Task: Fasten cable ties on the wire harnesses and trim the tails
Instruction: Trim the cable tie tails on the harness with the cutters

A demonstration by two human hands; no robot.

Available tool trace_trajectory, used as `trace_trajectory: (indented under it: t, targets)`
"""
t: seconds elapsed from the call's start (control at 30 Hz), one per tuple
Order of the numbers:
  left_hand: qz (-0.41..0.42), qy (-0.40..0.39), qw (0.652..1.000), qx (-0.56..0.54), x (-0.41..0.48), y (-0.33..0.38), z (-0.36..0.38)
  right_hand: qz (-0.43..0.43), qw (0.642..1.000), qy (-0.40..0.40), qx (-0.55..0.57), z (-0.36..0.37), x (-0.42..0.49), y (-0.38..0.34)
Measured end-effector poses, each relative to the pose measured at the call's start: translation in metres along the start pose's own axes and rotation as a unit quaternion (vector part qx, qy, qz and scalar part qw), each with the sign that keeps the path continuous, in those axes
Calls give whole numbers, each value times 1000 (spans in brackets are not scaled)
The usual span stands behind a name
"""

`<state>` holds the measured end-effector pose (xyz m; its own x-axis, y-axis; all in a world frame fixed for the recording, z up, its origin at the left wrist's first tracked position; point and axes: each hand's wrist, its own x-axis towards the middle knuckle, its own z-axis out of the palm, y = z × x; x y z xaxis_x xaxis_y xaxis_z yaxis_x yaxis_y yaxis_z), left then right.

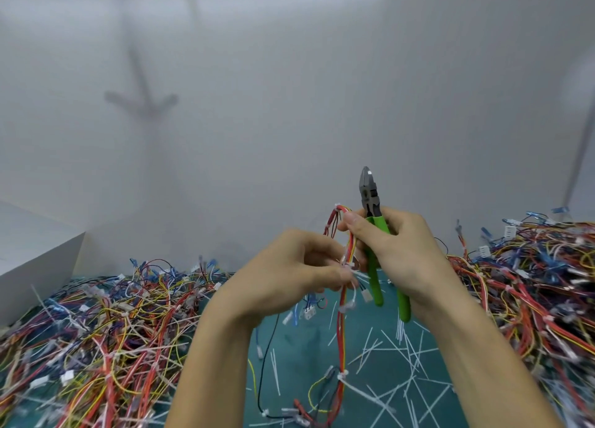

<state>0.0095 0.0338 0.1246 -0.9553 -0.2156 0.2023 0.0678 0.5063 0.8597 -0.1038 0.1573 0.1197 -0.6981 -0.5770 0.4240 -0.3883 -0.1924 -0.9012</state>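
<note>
Left hand (289, 266) pinching harness (340, 334), right hand (399, 250) gripping cutters (370, 198), wire piles (96, 331) flanking, cut tails (400, 331) on mat (299, 356)

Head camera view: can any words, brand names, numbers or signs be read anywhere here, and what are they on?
No readable text anywhere.
Cutters in the right hand: no brand or number shows on the dark head or green handles.
White connectors: too small and blurred to show any marks.
White box and wall: blank.
</note>
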Motion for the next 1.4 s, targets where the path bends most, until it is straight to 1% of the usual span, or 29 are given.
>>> trace_trajectory:
  t: [0.13, 0.2, 0.33, 0.4, 0.5, 0.6, 0.7, 0.87, 1.13, 1.23, 1.4]
  targets:
    - [-10, 48, 998, -31, 2, 0, 0, 19, 1000, 0, 4, -1, 1, 0]
    - [-26, 93, 993, -66, 3, 1, -1, 16, 1000, -3, -11, -2, 1, 0]
    - [-46, 199, 970, -131, 3, 2, -4, 29, 997, -31, -62, -5, 3, -1]
    - [-53, 240, 957, -152, 3, 2, -6, 21, 987, -47, -150, -7, 2, -2]
    - [-64, 286, 941, -172, 3, 1, -9, -42, 945, -54, -319, -9, -2, -4]
    - [-51, 303, 935, -175, 3, 2, -9, -93, 916, -47, -388, -9, -5, -7]
    - [-28, 332, 930, -153, 3, 1, -8, -139, 884, -51, -444, -6, -5, -9]
    - [2, 363, 924, -115, 4, 1, -7, -170, 849, -17, -500, -4, -5, -7]
    - [21, 355, 932, -67, 4, 1, -7, -175, 832, -6, -527, -2, -6, -6]
    - [23, 355, 934, -48, 4, -1, -6, -178, 833, -4, -523, -3, -6, -6]
    - [32, 353, 933, -65, 4, 0, -6, -178, 834, -4, -522, -3, -6, -7]
